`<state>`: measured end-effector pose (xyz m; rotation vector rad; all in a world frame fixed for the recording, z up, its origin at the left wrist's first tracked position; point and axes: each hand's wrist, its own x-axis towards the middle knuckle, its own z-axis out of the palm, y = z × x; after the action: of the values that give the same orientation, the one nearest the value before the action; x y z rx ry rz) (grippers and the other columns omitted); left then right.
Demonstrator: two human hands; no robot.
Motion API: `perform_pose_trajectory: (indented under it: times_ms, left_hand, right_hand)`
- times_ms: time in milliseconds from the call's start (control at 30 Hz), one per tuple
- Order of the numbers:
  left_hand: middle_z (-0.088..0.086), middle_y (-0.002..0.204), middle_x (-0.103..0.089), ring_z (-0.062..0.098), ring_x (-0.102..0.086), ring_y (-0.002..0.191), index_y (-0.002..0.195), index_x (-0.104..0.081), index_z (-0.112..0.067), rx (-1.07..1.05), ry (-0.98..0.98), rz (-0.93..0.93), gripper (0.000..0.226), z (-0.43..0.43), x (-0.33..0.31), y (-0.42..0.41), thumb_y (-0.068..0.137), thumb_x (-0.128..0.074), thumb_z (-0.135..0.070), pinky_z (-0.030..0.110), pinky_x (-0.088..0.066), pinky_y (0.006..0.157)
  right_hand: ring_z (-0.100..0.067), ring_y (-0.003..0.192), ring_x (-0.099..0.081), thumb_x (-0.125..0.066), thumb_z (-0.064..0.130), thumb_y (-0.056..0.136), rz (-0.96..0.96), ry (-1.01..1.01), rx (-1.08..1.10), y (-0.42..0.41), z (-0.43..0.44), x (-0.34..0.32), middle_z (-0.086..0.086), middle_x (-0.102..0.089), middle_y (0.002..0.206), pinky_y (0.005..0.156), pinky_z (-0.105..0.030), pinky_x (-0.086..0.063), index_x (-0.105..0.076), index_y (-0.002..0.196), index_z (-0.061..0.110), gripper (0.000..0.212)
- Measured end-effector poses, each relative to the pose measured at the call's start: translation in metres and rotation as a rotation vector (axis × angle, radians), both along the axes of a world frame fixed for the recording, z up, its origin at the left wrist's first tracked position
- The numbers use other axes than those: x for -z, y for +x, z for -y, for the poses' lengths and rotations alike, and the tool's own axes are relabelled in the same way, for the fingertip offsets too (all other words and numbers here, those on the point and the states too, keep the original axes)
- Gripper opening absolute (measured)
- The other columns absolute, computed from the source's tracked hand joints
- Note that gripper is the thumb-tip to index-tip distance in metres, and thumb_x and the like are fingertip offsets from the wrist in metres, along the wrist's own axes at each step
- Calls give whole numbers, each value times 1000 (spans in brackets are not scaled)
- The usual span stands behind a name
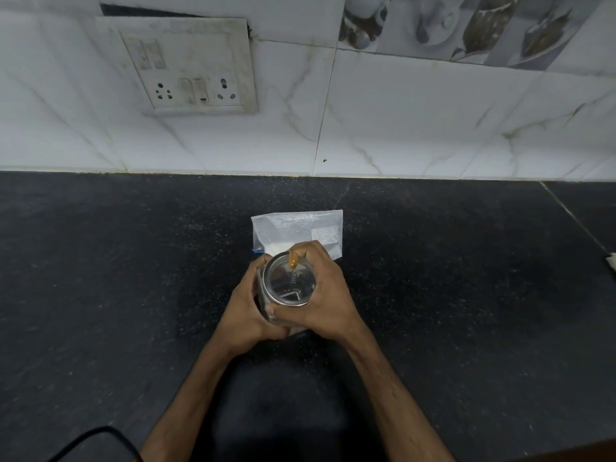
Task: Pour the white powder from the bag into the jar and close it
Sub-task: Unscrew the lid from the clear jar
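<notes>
A clear jar (266, 296) with a transparent lid (289, 282) stands on the black counter (133, 278), seen from above. My left hand (248, 315) wraps the jar's left side. Over the lid's right rim lies my right hand (325, 300), fingers curled round it. A small orange-brown tab (293, 262) sticks up at the lid's far edge. Just behind the jar lies a clear plastic bag (298, 230) with a little white powder in it, its near part hidden by my hands.
The tiled wall (400, 128) rises at the back of the counter, with a switch and socket panel (186, 68) at upper left. A black cable (96, 438) curls at the bottom left. A small pale object (611, 261) sits at the right edge.
</notes>
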<state>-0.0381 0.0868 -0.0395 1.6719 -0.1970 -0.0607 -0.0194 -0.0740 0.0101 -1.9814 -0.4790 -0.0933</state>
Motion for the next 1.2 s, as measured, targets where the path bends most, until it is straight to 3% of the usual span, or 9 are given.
perform_pose_trajectory:
  times_ms: [233, 400, 567, 667, 800, 900, 967, 1100, 1200]
  left_hand:
    - [0, 133, -60, 20, -57, 126, 140, -40, -17, 140, 85, -40, 104, -16, 0, 5, 47, -86, -8, 44, -45, 108]
    - [-2, 135, -59, 22, -56, 128, 140, -40, -19, 112, 57, -40, 101, -12, 1, -1, 51, -88, -19, 31, -45, 105]
    - [-18, 131, -59, 12, -58, 124, 136, -40, -27, 35, 23, -7, 96, -1, 7, -7, 60, -90, 6, 21, -48, 99]
    - [-27, 128, -57, 4, -56, 124, 135, -38, -29, 49, 25, -2, 100, -2, 6, -6, 56, -90, 4, 13, -44, 96]
    - [-22, 130, -59, 8, -56, 126, 136, -38, -30, 80, 19, -10, 101, -5, 7, -6, 50, -88, -9, 15, -44, 97]
    - [-17, 134, -57, 12, -55, 129, 141, -35, -27, 69, 17, -14, 103, -4, 7, -5, 59, -89, 4, 19, -45, 100]
    - [-19, 132, -57, 10, -55, 127, 143, -34, -18, 64, -1, -21, 90, -2, 5, -7, 69, -85, -12, 17, -45, 99]
    - [-27, 130, -57, 0, -55, 124, 142, -33, -9, 51, -1, -18, 87, 1, 3, -9, 73, -84, -12, 11, -44, 96]
    - [-17, 134, -57, 9, -55, 128, 141, -35, -20, 38, 16, -1, 88, 0, 5, -7, 70, -86, -4, 23, -48, 102]
  right_hand:
    - [-18, 108, -66, -96, 18, 58, -179, -53, -167, 0, 8, -10, 3, -67, 115, 92, -45, -54, -47, 118, 19, 77]
    - [3, 136, -38, -93, 53, 50, -131, -226, -66, -15, 9, -19, 28, -38, 146, 114, -29, -37, -29, 147, 43, 116]
    - [-9, 134, -47, -75, 50, 74, 87, -127, 347, -47, -35, -3, 11, -53, 140, 108, -41, -44, -46, 140, 27, 76]
    - [1, 142, -34, -69, 46, 77, 111, -220, 207, -36, -22, -6, 23, -49, 137, 116, -44, -33, -51, 139, 27, 67]
    - [0, 153, -6, -66, 58, 75, 75, -515, 6, -25, 2, -30, 22, -29, 159, 124, -47, 1, -29, 151, 42, 86]
    - [-10, 150, -26, -56, 59, 83, 135, -540, 130, -37, -18, -27, 10, -40, 156, 123, -49, -14, -43, 147, 35, 69]
    - [-13, 147, -32, -49, 47, 89, 147, -512, 140, -43, -29, -19, 7, -48, 151, 119, -53, -24, -56, 137, 28, 52]
    - [-12, 153, -19, -48, 37, 80, 131, -573, 18, -41, -25, -28, 14, -45, 154, 119, -58, 11, -61, 130, 33, 51]
    - [-13, 148, -32, -52, 48, 84, 192, -565, 161, -43, -26, -38, 13, -51, 149, 119, -47, 8, -63, 125, 34, 44]
